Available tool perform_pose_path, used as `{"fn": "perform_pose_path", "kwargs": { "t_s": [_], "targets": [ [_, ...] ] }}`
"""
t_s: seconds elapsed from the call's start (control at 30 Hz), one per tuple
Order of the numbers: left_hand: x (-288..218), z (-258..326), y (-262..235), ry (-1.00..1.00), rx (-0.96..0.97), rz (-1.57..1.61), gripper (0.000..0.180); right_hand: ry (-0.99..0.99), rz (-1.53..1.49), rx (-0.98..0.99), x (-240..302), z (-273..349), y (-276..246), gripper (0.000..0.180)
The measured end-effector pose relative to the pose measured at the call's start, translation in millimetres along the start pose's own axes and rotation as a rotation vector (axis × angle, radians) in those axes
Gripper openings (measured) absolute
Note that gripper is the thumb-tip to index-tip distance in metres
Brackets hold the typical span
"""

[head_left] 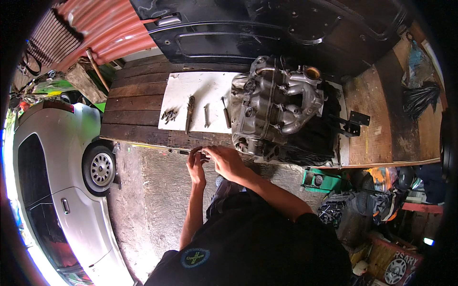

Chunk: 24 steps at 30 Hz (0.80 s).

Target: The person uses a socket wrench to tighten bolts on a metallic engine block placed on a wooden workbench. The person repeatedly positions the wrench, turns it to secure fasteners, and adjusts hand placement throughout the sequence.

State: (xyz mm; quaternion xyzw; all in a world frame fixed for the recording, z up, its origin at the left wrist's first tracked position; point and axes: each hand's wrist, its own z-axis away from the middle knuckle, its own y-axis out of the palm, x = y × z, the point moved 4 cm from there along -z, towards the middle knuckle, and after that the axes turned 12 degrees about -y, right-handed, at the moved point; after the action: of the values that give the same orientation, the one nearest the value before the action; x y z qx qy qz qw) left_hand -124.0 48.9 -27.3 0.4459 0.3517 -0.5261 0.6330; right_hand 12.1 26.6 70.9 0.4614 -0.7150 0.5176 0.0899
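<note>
Just in front of the bench's near edge, my left hand (196,168) and my right hand (226,163) meet with their fingertips together. Both are closed in a pinch around something small and dark that I cannot make out. Beyond them lies a white board (174,93) on the wooden bench. On it are a small heap of bolts (169,115), a long narrow tool (190,114), a spanner (206,116) and a dark-handled tool with a thin shaft (226,113). To the right sits a greasy metal engine (260,97) with a curved intake manifold (305,102).
A dark panel (267,33) stands behind the bench (138,102). At left is a silver car (71,190). A green jack-like object (322,181) and heaped parts (334,209) lie at lower right. A black bracket (355,124) juts out beside the engine.
</note>
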Motion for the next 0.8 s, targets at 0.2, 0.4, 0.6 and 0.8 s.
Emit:
{"fn": "perform_pose_path", "kwargs": {
  "t_s": [0.2, 0.4, 0.6, 0.8],
  "targets": [
    [-7, 18, 54, 0.044, 0.565, -0.149, 0.026, -0.018, -0.544, -0.301, 27, 35, -72, 0.018],
    [-6, 28, 100, 0.104, 0.502, -0.326, 0.028, -0.126, -0.827, -0.901, -1, 91, -106, 0.005],
    [-25, 38, 128, 0.253, 0.376, -0.55, 0.025, 0.055, -0.894, -1.219, -32, 142, -117, 0.01],
    [-23, 41, 142, 0.438, 0.264, -0.597, 0.021, 0.113, -0.856, -1.214, -33, 146, -123, 0.018]
  ]
}}
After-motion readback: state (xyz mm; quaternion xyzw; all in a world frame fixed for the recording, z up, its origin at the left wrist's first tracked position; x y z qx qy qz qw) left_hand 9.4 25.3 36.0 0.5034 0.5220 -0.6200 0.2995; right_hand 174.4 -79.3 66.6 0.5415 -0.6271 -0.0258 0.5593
